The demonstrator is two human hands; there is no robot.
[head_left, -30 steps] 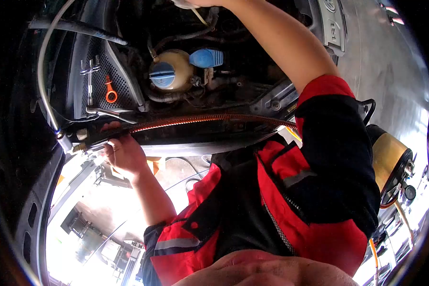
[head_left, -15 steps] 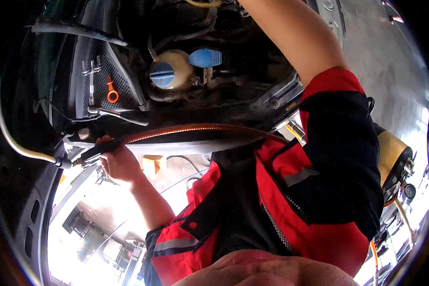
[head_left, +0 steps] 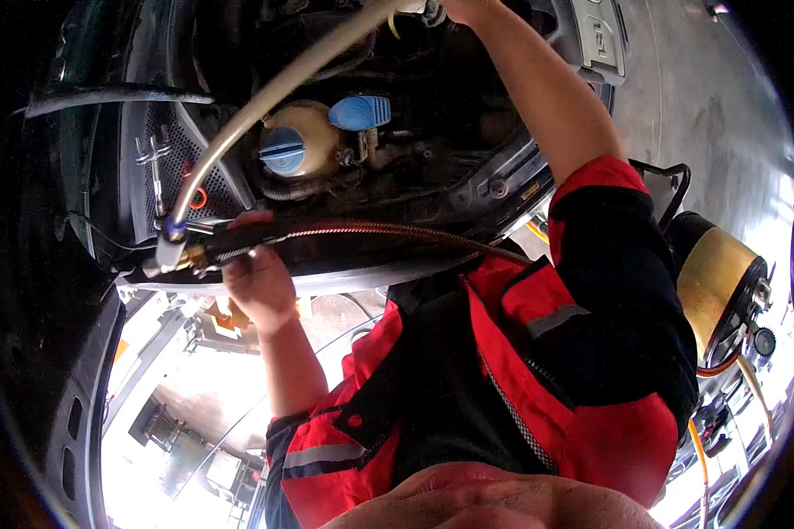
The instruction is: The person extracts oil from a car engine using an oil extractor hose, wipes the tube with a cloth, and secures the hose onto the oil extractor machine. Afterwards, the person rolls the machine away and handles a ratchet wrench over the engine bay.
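Observation:
My left hand [head_left: 262, 286] is closed round the black handle of a tool with a metal fitting [head_left: 198, 257]. A red-brown ribbed hose [head_left: 362, 227] runs from the handle towards my jacket. From the fitting a pale tube [head_left: 269, 99] rises to the top edge. There my right hand [head_left: 469, 9] is partly cut off, closed at a small pale and dark object that I cannot make out. Below the tube sits a yellowed reservoir [head_left: 322, 132] with a blue cap [head_left: 283, 151], beside a blue flap cap [head_left: 360, 113].
A chrome T-handled tool [head_left: 156, 172] and an orange ring-ended piece [head_left: 200, 198] lie on the perforated black panel. An engine cover [head_left: 598, 40] is at the upper right. A yellow tank [head_left: 715, 278] with a gauge stands at the right, beside the car.
My left hand and the tool have moved right. The pale tube has swung from the far left across the panel and reservoir's edge. My right hand has come back into view at the top.

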